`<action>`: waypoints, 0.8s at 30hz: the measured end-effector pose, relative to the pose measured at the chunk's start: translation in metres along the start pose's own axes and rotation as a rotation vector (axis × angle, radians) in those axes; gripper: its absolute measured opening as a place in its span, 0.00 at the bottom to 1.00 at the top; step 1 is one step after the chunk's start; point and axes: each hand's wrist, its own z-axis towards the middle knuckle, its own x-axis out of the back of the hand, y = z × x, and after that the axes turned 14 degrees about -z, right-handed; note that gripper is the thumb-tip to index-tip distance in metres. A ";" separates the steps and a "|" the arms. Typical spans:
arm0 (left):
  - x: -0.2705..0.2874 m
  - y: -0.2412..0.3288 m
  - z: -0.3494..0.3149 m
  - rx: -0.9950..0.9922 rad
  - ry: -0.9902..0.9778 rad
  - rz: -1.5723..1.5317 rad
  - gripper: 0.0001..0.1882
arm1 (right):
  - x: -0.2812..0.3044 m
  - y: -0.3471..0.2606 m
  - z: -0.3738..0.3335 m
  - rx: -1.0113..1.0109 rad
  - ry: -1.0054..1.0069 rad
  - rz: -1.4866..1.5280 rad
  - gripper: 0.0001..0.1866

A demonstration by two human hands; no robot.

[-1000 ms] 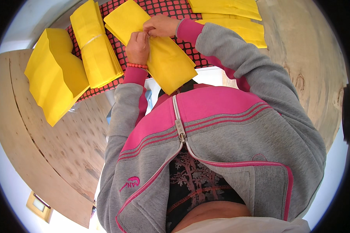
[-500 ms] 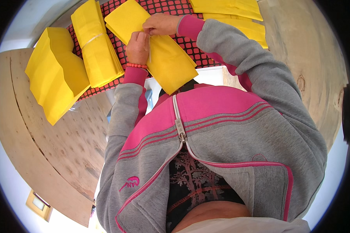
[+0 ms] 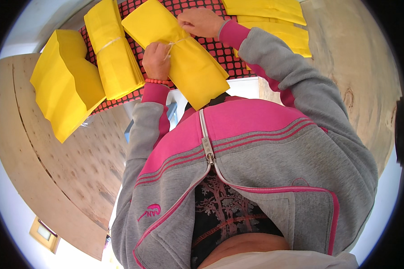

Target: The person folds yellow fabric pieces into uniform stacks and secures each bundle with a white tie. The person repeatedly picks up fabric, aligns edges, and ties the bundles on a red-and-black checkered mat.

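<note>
Bundle: A thick stack of yellow paper bags (image 3: 184,54) lies slantwise on the red-and-black checked mat (image 3: 231,60), directly under both my hands at the far edge of the desk (image 3: 76,170).
String: A pale string (image 3: 177,42) crosses the stack about midway, running between my two hands.
Left hand: My left hand (image 3: 156,60) rests on the near-left edge of the stack, fingers curled shut on the string end, a coral bead bracelet (image 3: 157,81) at the wrist.
Right hand: My right hand (image 3: 201,21) sits on the far side of the stack, fingers closed; it seems to pinch the other string end, though the grip itself is hidden from me.
Handling: I judge the stack light but floppy, its smooth sheets likely to slide apart; best held flat across the middle, where the string binds it.
Neighbours: A tied yellow bundle (image 3: 112,49) lies just left of mine, and a loose fanned stack (image 3: 65,83) overhangs the mat further left.
Further out: More yellow stacks (image 3: 274,20) lie to the right, beyond my grey-and-pink sleeve (image 3: 283,76).
</note>
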 end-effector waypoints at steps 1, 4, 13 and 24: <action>-0.002 0.000 0.003 -0.011 0.000 -0.005 0.06 | -0.001 -0.004 0.000 0.027 0.012 0.002 0.08; -0.003 0.001 0.005 -0.030 -0.002 0.019 0.07 | -0.009 -0.020 0.004 0.086 -0.017 0.031 0.09; -0.002 -0.002 0.003 -0.092 -0.036 0.087 0.07 | -0.016 -0.030 0.010 0.194 -0.068 -0.060 0.07; 0.001 -0.003 0.003 -0.107 -0.067 0.055 0.05 | -0.009 -0.039 0.014 0.188 -0.084 -0.189 0.09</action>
